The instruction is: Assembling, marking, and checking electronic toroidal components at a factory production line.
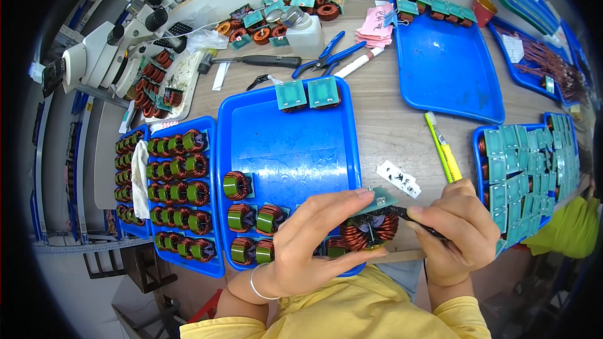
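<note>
Two board-topped coils (306, 93) are resting at the far edge of the middle tray (286, 144), and five rows of coils (179, 193) are filling the blue tray (218, 265) beside it. One wound coil (367, 231) is hanging above the middle tray's near-right corner, the left hand (309, 229) pinching it between thumb and fingers. The right hand (457, 226) is closing around one dark tool (430, 231); whether its tip is touching the coil, I cannot tell.

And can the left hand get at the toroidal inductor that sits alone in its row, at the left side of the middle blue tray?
Probably not while the left hand holds another toroidal inductor with its green circuit board. Otherwise the way seems free: the lone inductor lies uncovered nearby.
</note>
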The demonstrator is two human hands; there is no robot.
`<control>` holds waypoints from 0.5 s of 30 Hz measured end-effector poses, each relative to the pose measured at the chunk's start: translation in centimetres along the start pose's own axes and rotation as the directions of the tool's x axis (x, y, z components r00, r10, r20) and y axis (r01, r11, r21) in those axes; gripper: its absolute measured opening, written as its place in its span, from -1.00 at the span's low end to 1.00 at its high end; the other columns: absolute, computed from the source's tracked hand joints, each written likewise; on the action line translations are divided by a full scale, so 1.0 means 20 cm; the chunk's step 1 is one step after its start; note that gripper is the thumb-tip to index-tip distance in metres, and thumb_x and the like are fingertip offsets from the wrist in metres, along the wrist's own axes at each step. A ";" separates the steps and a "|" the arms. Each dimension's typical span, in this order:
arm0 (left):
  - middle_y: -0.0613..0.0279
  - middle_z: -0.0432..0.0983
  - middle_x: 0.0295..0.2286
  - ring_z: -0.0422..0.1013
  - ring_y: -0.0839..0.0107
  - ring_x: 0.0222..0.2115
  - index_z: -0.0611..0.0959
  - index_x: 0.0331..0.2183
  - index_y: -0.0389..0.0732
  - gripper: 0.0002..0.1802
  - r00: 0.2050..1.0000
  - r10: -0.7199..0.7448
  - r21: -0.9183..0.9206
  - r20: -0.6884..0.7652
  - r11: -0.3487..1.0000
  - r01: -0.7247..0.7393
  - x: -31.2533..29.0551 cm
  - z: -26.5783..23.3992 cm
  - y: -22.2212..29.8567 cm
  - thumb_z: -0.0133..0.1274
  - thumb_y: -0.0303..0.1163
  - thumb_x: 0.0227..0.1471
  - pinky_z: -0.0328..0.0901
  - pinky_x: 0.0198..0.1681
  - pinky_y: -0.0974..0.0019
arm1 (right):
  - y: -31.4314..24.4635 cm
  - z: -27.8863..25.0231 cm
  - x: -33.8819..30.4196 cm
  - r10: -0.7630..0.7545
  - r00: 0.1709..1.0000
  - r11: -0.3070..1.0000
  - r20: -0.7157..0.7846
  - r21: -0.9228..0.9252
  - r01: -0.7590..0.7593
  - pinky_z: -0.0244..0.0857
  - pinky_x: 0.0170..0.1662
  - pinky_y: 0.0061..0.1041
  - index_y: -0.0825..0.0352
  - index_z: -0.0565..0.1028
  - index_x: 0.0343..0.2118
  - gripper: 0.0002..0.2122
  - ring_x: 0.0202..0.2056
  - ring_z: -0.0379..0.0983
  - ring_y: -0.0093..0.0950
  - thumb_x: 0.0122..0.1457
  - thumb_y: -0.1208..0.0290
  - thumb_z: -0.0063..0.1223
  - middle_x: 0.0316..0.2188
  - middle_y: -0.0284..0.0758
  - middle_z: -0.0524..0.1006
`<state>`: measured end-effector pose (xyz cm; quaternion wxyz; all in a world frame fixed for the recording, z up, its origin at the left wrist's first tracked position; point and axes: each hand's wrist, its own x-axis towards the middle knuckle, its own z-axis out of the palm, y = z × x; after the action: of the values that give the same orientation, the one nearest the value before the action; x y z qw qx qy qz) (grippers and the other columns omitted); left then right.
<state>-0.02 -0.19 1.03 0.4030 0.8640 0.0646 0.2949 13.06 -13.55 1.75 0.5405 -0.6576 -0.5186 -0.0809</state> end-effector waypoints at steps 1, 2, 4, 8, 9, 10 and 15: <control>0.09 0.48 -0.26 0.42 0.28 -0.29 0.48 -0.18 -0.30 -0.24 1.000 0.000 0.000 0.000 1.000 0.000 0.00 0.00 0.00 0.42 -0.37 -0.57 0.30 -0.23 0.33 | 0.00 0.00 0.00 0.000 1.000 1.000 0.000 0.000 0.000 0.17 -0.54 -0.56 0.35 0.58 -0.45 -0.72 -0.62 0.32 -0.50 -0.37 0.64 0.24 -0.59 -0.39 0.44; 0.08 0.48 -0.26 0.42 0.28 -0.29 0.48 -0.18 -0.29 -0.23 1.000 0.002 0.012 0.001 1.000 -0.002 0.00 0.00 0.00 0.42 -0.37 -0.57 0.30 -0.23 0.33 | 0.00 0.00 -0.01 -0.005 1.000 1.000 -0.004 0.000 0.005 0.17 -0.54 -0.57 0.35 0.58 -0.45 -0.72 -0.61 0.32 -0.50 -0.37 0.64 0.24 -0.59 -0.39 0.44; 0.08 0.49 -0.26 0.42 0.28 -0.29 0.47 -0.17 -0.29 -0.23 1.000 0.003 0.024 0.002 1.000 -0.003 0.00 0.00 0.00 0.42 -0.37 -0.57 0.30 -0.23 0.33 | 0.01 0.01 -0.01 -0.009 1.000 1.000 -0.006 0.000 0.009 0.17 -0.53 -0.57 0.35 0.58 -0.45 -0.72 -0.61 0.32 -0.50 -0.38 0.64 0.24 -0.59 -0.39 0.44; 0.09 0.49 -0.26 0.42 0.28 -0.29 0.47 -0.16 -0.28 -0.23 0.999 -0.038 -0.013 -0.018 0.999 0.038 -0.01 0.01 0.00 0.42 -0.37 -0.56 0.30 -0.23 0.34 | 0.00 0.01 -0.01 -0.013 1.000 1.000 -0.011 -0.019 0.013 0.18 -0.53 -0.57 0.35 0.58 -0.45 -0.72 -0.61 0.33 -0.51 -0.38 0.64 0.24 -0.59 -0.40 0.44; 0.10 0.49 -0.26 0.42 0.29 -0.29 0.47 -0.16 -0.28 -0.23 0.999 -0.036 -0.016 -0.018 0.999 0.036 -0.01 0.00 0.00 0.42 -0.37 -0.55 0.30 -0.23 0.34 | 0.00 0.01 -0.01 -0.012 1.000 1.000 -0.015 -0.022 0.011 0.18 -0.53 -0.57 0.35 0.58 -0.45 -0.72 -0.61 0.33 -0.51 -0.38 0.64 0.24 -0.59 -0.40 0.44; 0.10 0.49 -0.26 0.42 0.29 -0.29 0.47 -0.16 -0.28 -0.23 0.999 -0.036 -0.017 -0.018 0.999 0.036 -0.01 0.00 0.00 0.42 -0.37 -0.55 0.30 -0.23 0.34 | 0.00 0.01 -0.01 -0.011 1.000 1.000 -0.015 -0.022 0.011 0.18 -0.53 -0.57 0.35 0.58 -0.45 -0.72 -0.61 0.33 -0.51 -0.38 0.64 0.24 -0.59 -0.40 0.44; 0.12 0.49 -0.26 0.42 0.29 -0.29 0.47 -0.17 -0.29 -0.23 1.000 -0.014 0.024 -0.008 1.000 0.014 -0.01 0.00 0.00 0.42 -0.37 -0.56 0.30 -0.22 0.34 | 0.00 0.01 -0.01 -0.016 1.000 0.999 -0.008 -0.041 0.016 0.18 -0.53 -0.56 0.34 0.58 -0.45 -0.72 -0.61 0.33 -0.51 -0.38 0.64 0.24 -0.59 -0.40 0.44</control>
<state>-0.12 -0.22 1.00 0.3946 0.8670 0.0757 0.2948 12.82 -13.49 1.50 0.5285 -0.6639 -0.5198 -0.0985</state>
